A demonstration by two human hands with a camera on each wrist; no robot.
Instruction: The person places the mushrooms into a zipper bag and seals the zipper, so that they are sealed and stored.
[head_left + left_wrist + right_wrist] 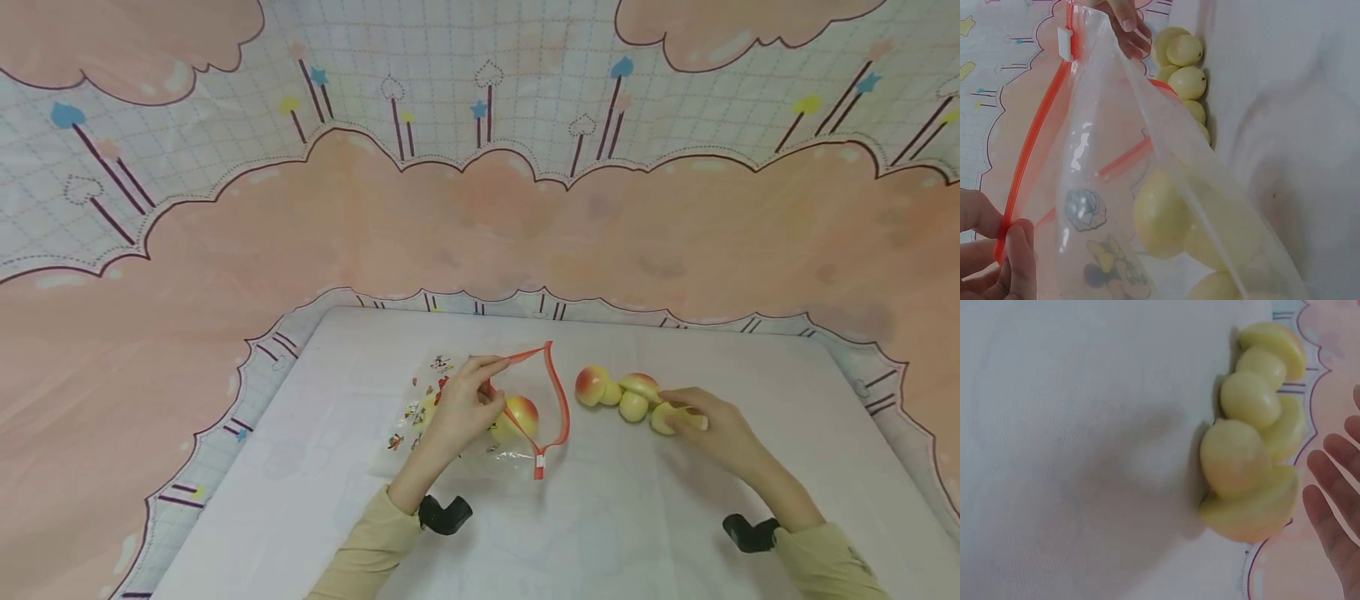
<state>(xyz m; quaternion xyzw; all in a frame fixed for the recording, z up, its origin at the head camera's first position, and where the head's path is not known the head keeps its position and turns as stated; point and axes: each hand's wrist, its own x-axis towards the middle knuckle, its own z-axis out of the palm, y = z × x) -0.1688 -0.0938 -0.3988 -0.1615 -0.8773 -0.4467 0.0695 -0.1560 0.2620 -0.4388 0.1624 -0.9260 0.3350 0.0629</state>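
A clear plastic zip bag (412, 417) with cartoon prints and a red zip edge (561, 400) stands with its mouth toward the right. My left hand (463, 408) pinches that red edge between thumb and fingers. Several round yellow fruits, one blushed red (525, 412), show inside the bag; more appear through the plastic as pale yellow fruit (1163, 212). To the right, a row of yellow-and-red fruits (592, 386) and curved wedge-shaped pieces (1250, 512) lies on the table. My right hand (716, 433) is over the right end of this row, its fingers (1329, 519) extended beside the pieces.
A white table (600, 517) lies under everything. Behind it hangs a pink and white patterned cloth (480, 225). Black straps (446, 515) sit at both wrists. A white slider (1065, 44) is on the bag's red zip.
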